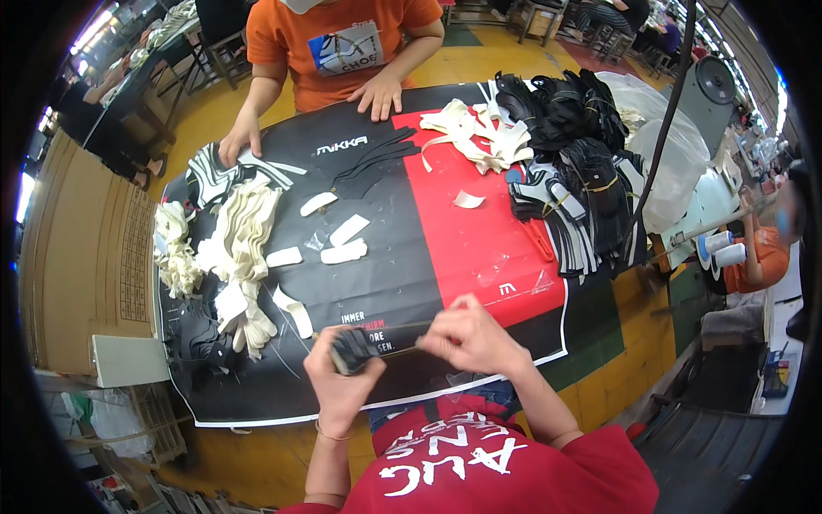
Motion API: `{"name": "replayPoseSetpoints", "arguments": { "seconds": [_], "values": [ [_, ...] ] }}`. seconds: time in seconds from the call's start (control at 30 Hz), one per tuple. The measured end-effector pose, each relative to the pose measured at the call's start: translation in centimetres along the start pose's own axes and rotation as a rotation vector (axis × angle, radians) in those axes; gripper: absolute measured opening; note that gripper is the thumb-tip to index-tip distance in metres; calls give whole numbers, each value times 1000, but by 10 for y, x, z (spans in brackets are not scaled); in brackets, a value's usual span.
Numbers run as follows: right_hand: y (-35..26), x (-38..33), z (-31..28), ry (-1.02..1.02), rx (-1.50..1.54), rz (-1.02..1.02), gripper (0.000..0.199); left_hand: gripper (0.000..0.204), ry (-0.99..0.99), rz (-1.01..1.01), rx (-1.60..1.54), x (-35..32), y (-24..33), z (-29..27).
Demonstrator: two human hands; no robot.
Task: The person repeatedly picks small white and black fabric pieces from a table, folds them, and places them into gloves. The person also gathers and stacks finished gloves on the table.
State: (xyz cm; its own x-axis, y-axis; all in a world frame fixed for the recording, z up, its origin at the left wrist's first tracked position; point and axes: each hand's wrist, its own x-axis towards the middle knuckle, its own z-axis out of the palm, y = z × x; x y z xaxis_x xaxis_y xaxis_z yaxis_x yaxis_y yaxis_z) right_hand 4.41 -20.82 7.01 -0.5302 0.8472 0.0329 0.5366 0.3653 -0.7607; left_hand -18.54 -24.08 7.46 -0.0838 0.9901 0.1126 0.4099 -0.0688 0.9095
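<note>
My left hand (341, 390) grips a small stack of dark fabric pieces (354, 349) above the table's near edge. From the stack a thin band (397, 349), which looks like a rubber band, stretches to the right. Its far end is pinched in the closed fingers of my right hand (467, 337). Just beyond my left hand lies a loose cream fabric piece (294, 312). Left of it are a long cream fabric pile (244, 231) and a heap of black pieces (201, 336).
Opposite me a person in an orange shirt (342, 64) touches striped pieces (212, 176) at the table's far left. Banded black bundles (591, 171) are heaped at the far right beside a clear plastic bag (676, 146). A cardboard box (86, 257) stands left of the table.
</note>
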Motion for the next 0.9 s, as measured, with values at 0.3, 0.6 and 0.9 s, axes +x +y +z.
{"name": "replayPoseSetpoints", "arguments": {
  "seconds": [0.3, 0.6, 0.9],
  "values": [
    [-6, -13, 26, 181, 1984, -224, 34, 32, -139, -273, -805, -24, -9, 37],
    [8, -18, 50, 476, 1898, 92, 44, 34, -262, -356, -970, -17, -8, 52],
    [4, -14, 55, 549, 1088, -43, 86, 54, -388, -305, -857, -25, 0, 51]
  ]
}}
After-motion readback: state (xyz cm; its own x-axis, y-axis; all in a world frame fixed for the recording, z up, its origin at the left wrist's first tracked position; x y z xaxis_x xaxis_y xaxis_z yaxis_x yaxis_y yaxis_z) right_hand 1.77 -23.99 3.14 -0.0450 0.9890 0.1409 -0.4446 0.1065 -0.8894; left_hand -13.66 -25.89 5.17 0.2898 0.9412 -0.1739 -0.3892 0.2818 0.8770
